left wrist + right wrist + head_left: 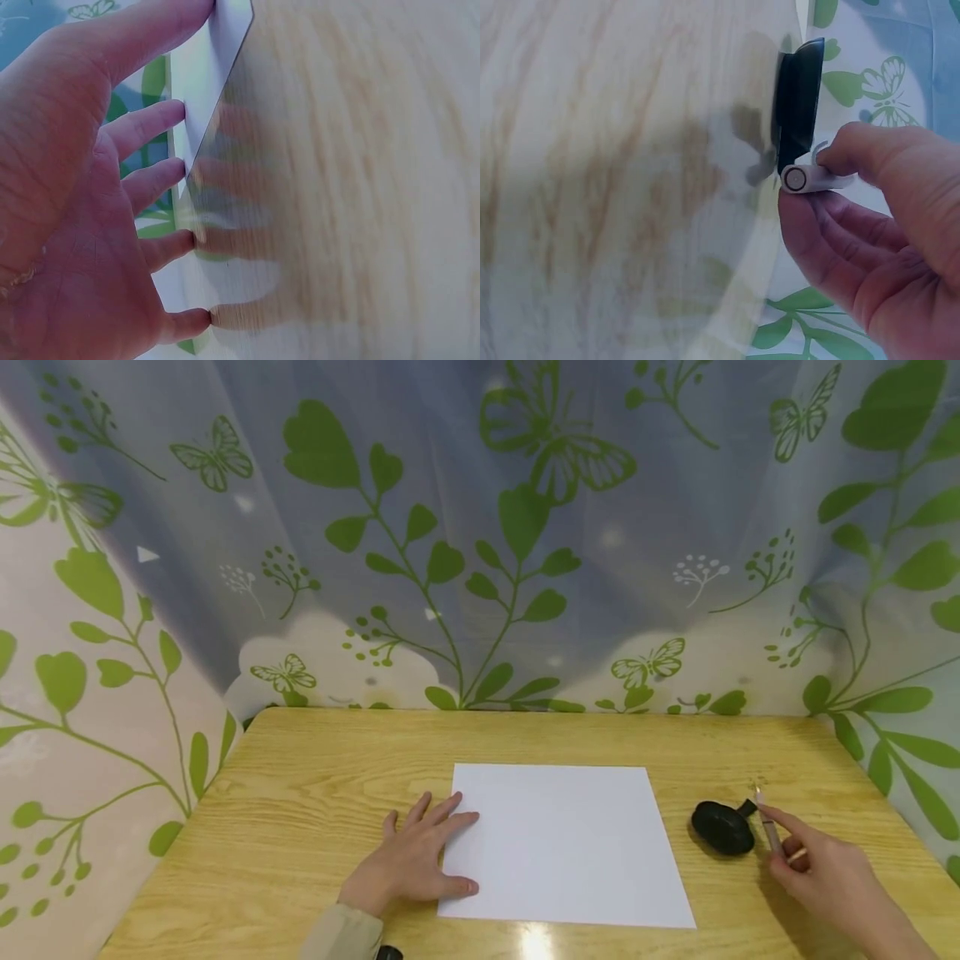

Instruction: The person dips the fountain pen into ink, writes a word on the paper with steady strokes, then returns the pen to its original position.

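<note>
My left hand (420,860), fingers spread, rests over the left edge of a white sheet of paper (570,852). In the left wrist view its fingertips (174,110) reach the paper and the wooden tabletop. Over to the right, my right hand (836,877) pinches a slim, pale, pen-like stick (769,831) between thumb and fingers. In the right wrist view the stick's round end (795,179) with a dark ring faces the camera, and a thin curved piece shows beside it. Just left of the stick lies a glossy black oval object (722,827) with a short neck.
The wooden table (337,760) has a wood-grain top. Behind it hangs a curtain (465,568) printed with green leaves and butterflies, which also covers both sides. A small black piece (388,952) shows by the left sleeve.
</note>
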Tool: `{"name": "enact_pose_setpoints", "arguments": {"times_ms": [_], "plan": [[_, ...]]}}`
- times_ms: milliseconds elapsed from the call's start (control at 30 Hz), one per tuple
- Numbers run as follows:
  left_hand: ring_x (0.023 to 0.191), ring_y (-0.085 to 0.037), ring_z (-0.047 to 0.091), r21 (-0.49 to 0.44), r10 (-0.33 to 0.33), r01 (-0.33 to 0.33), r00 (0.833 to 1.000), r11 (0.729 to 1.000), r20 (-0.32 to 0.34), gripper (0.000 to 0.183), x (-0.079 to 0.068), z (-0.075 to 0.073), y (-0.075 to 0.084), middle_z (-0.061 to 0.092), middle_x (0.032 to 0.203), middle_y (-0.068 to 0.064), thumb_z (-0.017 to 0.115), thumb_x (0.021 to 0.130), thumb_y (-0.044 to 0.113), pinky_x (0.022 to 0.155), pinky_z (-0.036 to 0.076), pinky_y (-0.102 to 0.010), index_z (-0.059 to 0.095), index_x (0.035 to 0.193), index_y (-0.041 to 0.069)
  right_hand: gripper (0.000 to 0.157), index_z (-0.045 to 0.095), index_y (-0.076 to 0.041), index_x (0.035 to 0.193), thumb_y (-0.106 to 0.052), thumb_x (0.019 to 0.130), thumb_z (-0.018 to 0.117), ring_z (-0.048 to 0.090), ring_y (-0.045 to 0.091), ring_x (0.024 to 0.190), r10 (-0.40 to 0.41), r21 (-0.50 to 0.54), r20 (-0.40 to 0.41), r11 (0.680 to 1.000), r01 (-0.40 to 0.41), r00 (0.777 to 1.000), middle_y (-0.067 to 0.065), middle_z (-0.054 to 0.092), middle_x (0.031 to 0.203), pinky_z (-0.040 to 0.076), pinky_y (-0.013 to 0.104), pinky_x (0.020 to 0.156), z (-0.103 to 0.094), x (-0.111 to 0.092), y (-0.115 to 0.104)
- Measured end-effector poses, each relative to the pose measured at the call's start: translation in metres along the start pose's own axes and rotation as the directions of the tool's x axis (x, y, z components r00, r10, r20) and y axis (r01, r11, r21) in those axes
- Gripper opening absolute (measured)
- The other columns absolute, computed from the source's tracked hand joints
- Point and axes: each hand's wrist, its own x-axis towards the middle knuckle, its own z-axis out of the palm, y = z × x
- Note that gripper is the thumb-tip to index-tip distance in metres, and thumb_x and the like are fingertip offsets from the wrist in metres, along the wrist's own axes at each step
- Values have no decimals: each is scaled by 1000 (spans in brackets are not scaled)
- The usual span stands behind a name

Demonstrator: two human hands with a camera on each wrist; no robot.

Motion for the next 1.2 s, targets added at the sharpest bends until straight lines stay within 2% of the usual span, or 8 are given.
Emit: {"name": "enact_pose_setpoints", "arguments": {"times_ms": [133,267,533,667,767,967,1067,1200], "plan": [[155,-48,19,-4,-2,2,1000,1000,5,86,0,-1,1,30,170,-3,78,79,62,108,14,-87,47,153,29,61,62,1,132,5,73,77,57,-9,58,-59,-9,-92,998,59,994,-10,61,74,46,20,49,1,-1,-2],[155,-48,19,-11,-7,7,1000,1000,12,85,1,-1,1,29,170,-3,78,79,61,108,14,-87,47,153,29,54,65,1,125,4,72,76,55,-10,58,-63,-9,-121,998,63,991,-10,60,75,45,21,48,0,2,-7],[156,-48,17,-15,-24,24,999,1000,33,86,0,-2,2,27,170,-3,78,80,61,109,13,-87,45,153,30,44,68,-3,120,-3,78,81,70,5,60,-66,43,-190,996,76,980,13,77,86,44,11,48,-5,5,-19],[156,-47,17,-17,-26,26,999,1000,36,86,-1,-2,1,27,170,-2,78,80,61,109,12,-86,45,153,30,39,69,-3,117,-6,80,82,70,0,63,-67,62,-247,994,85,967,16,78,86,44,6,50,-6,6,-25],[156,-47,17,-19,-25,26,999,999,38,86,0,-2,1,27,170,-2,79,79,60,109,12,-87,46,153,30,39,68,-3,116,-4,79,81,68,-4,64,-54,67,-254,995,73,966,15,78,85,45,5,51,-6,7,-27],[157,-47,15,-32,-32,33,999,999,41,85,2,-2,1,27,170,-1,79,80,59,109,11,-86,46,153,30,44,68,-5,112,4,72,83,69,5,61,-80,5,-255,996,84,964,10,78,78,43,4,50,-6,9,-26],[157,-47,15,-33,-34,35,999,999,39,85,2,-2,1,27,170,-1,79,79,58,109,11,-86,47,152,30,41,68,-7,106,6,70,84,67,2,59,-84,-12,-258,996,84,963,4,77,74,42,4,49,-5,10,-25],[157,-47,15,-38,-40,42,998,998,43,85,2,-2,3,27,170,-1,80,79,57,109,11,-86,46,152,29,35,70,-9,99,3,70,86,58,-18,63,-129,0,-306,991,135,943,0,75,69,42,8,46,-3,12,-22]]}}
